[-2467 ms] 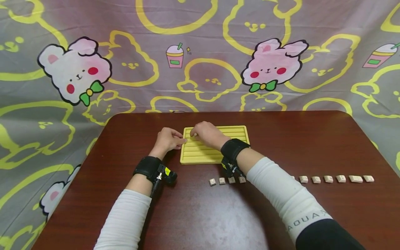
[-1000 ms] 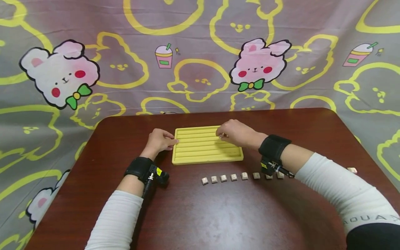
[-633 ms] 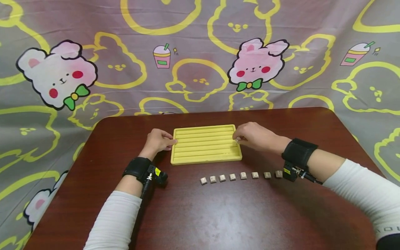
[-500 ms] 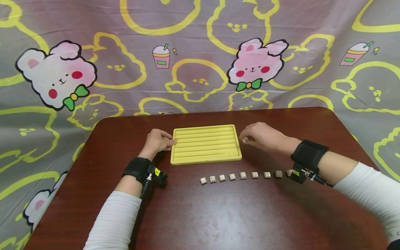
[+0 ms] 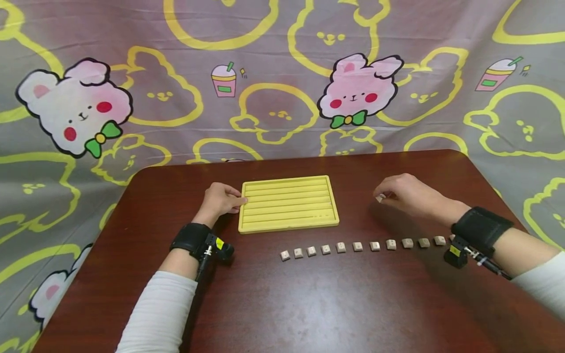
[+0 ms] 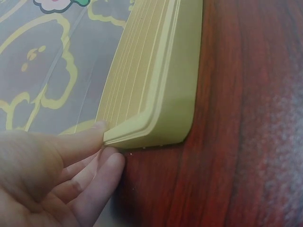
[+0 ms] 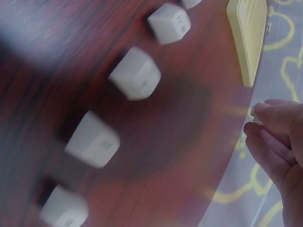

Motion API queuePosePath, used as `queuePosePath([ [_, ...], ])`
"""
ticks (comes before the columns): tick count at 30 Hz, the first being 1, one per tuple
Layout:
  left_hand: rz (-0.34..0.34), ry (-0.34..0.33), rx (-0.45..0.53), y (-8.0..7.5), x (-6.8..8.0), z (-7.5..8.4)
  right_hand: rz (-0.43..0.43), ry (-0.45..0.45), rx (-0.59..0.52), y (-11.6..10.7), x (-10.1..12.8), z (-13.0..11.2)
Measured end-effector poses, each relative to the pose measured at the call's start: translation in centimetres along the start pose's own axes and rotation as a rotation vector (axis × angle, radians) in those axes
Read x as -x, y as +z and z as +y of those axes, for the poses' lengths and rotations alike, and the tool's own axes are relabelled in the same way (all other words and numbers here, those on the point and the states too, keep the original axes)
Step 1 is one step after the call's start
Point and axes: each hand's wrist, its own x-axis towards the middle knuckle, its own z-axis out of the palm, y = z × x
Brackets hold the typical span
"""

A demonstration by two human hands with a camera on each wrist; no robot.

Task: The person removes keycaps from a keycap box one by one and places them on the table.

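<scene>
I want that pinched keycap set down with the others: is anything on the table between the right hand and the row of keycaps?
Nothing visible: bare table lies between the right hand, pinching a keycap, and the row of keycaps.

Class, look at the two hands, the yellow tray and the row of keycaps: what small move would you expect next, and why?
Probably the right hand lowers its pinched keycap toward the row of keycaps. It hangs right of the yellow tray, which the left hand steadies.
</scene>
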Motion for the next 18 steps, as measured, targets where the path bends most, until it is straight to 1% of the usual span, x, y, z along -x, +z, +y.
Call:
queuePosePath([
  [5,-0.006,-0.007,0.005,-0.1,0.1,-0.1,0.011,0.024,0.013,-0.7,1.9,0.8],
  [13,0.002,-0.006,0.008,-0.1,0.0,-0.1,0.015,0.140,0.044,-2.0,5.1,2.2],
  [18,0.006,-0.007,0.010,0.0,-0.1,-0.1,0.032,0.161,0.097,-2.6,7.2,3.1],
])
